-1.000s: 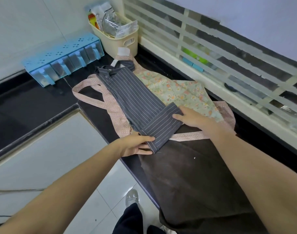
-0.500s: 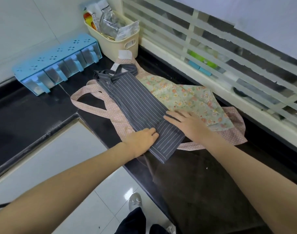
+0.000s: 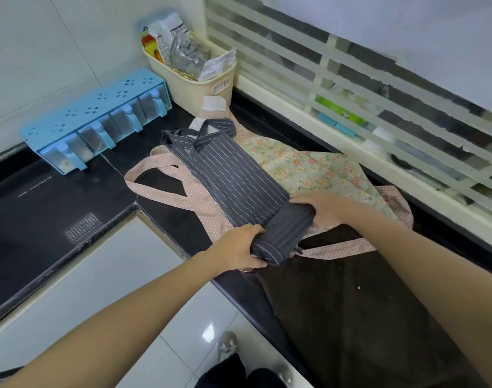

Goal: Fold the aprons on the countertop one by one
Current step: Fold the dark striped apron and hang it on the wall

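- The left hand [image 3: 239, 247] curls its fingers round the 7 o'clock end of the rolled-over fold of a grey pinstriped cloth apron [image 3: 233, 180]; the right hand [image 3: 320, 212] grips the roll's 2 o'clock end, thumb underneath.
- The striped apron lies as a narrow band on the black stone countertop [image 3: 57, 208], running toward 11 o'clock, over a floral green apron with pink dotted straps [image 3: 317, 169] and a dark brown apron [image 3: 351, 298].
- It looks light, soft and limp; I judge both ends of the roll need holding or it will slump open.
- The counter's front edge runs close at 7 o'clock; a blue spice rack [image 3: 96, 119] and cream plastic basket [image 3: 194, 79] crowd 11 to 12 o'clock, leaving open counter at 9 o'clock.
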Demonstrator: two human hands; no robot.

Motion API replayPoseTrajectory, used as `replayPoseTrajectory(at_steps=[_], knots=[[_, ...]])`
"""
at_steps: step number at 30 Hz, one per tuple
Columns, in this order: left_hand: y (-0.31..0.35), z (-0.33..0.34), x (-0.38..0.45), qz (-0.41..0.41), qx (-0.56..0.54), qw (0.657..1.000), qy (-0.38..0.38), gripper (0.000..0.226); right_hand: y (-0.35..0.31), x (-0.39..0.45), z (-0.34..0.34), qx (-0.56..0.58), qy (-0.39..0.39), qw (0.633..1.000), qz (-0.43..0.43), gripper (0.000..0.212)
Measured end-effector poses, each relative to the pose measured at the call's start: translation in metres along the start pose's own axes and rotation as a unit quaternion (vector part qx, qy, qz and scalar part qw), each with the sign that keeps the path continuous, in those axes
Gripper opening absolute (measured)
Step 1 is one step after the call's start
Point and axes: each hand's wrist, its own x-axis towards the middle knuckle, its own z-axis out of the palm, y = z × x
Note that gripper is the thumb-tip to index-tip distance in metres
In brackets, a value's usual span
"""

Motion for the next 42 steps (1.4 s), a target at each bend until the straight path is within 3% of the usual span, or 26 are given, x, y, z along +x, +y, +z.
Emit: replayPoseTrajectory(at_steps=[4, 6, 8, 10, 12, 13, 15, 18, 22, 25, 27, 29, 30, 32, 35, 40, 42], knots=[[-0.004, -0.006, 0.001, -0.062, -0.121, 0.991, 0.009, 0.056, -0.003, 0.007, -0.022, 0.199, 0.013, 0.977, 0.072, 0.044], [-0.006, -0.005, 0.001, -0.08, -0.203, 0.976, -0.02, 0.067, -0.004, 0.011, -0.025, 0.189, 0.022, 0.979, 0.077, 0.032], [-0.005, -0.002, 0.002, -0.113, -0.299, 0.947, 0.013, 0.072, -0.005, 0.018, -0.028, 0.193, 0.026, 0.977, 0.086, 0.022], [-0.004, -0.001, 0.002, -0.177, -0.414, 0.887, 0.102, 0.057, -0.007, 0.026, -0.032, 0.21, 0.02, 0.973, 0.097, 0.026], [-0.004, -0.002, 0.002, -0.241, -0.515, 0.809, 0.149, 0.037, -0.007, 0.035, -0.033, 0.251, 0.025, 0.961, 0.108, 0.046], [-0.005, -0.004, 0.003, -0.267, -0.539, 0.785, 0.149, 0.035, -0.006, 0.04, -0.032, 0.28, 0.03, 0.953, 0.111, 0.057], [-0.01, -0.009, 0.004, -0.308, -0.542, 0.772, 0.122, 0.04, -0.009, 0.048, -0.024, 0.296, 0.038, 0.948, 0.108, 0.063], [-0.014, -0.022, 0.004, -0.349, -0.488, 0.796, 0.085, 0.044, -0.02, 0.058, -0.008, 0.18, 0.071, 0.977, 0.087, 0.051], [-0.023, -0.03, 0.002, -0.348, -0.218, 0.902, 0.134, 0.06, -0.032, 0.065, 0.002, 0.065, 0.111, 0.989, 0.079, 0.051], [-0.015, -0.033, -0.005, -0.25, 0.104, 0.934, 0.232, 0.076, -0.038, 0.061, 0.005, -0.029, 0.172, 0.983, 0.061, 0.048], [-0.008, -0.034, -0.001, -0.145, 0.241, 0.943, 0.179, 0.081, -0.034, 0.056, 0.006, -0.143, 0.265, 0.954, -0.002, 0.046], [-0.005, -0.032, 0.007, -0.109, 0.269, 0.955, 0.057, 0.081, -0.028, 0.05, 0.006, -0.244, 0.333, 0.902, -0.124, 0.047], [-0.004, -0.031, 0.01, -0.121, 0.26, 0.958, 0.001, 0.085, -0.023, 0.048, 0.005, -0.27, 0.327, 0.889, -0.175, 0.054], [-0.004, -0.028, 0.014, -0.142, 0.255, 0.955, -0.055, 0.098, -0.018, 0.039, 0.004, -0.32, 0.242, 0.893, -0.204, 0.069], [-0.001, -0.019, 0.015, -0.157, 0.28, 0.946, -0.055, 0.103, -0.016, 0.035, 0.004, -0.357, 0.125, 0.912, -0.157, 0.078], [0.005, -0.021, 0.023, -0.18, 0.257, 0.949, -0.038, 0.099, -0.039, 0.049, 0.006, -0.294, 0.113, 0.941, -0.123, 0.072], [0.003, -0.035, 0.022, -0.163, 0.204, 0.965, -0.026, 0.095, -0.044, 0.055, 0.0, -0.247, 0.108, 0.954, -0.131, 0.067]])
